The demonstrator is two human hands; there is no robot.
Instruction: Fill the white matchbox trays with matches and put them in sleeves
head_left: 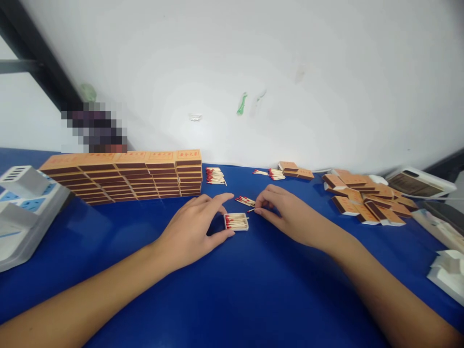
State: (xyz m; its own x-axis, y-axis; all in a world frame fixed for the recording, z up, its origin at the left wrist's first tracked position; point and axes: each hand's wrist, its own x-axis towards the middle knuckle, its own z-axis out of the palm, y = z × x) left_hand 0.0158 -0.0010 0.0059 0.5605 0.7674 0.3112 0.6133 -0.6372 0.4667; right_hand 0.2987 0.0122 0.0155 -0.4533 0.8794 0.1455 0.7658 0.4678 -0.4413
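Observation:
A small white matchbox tray (237, 228) lies on the blue table, holding several red-tipped matches (236, 221). My left hand (194, 227) is beside its left end, thumb and fingers spread apart around that end, with the thumb close to the near corner. Just right of the tray, my right hand (277, 208) pinches a single match (251, 210) between thumb and forefinger, its red head pointing left. A little loose pile of matches (245, 200) lies behind the tray, close to my right fingertips.
Stacked matchboxes (134, 176) form a wall at the back left. Further match piles (215, 176) (276, 174) lie along the back edge by two matchboxes (295, 170). Many boxes (369, 195) are heaped at right. A power strip (34, 208) stands at left.

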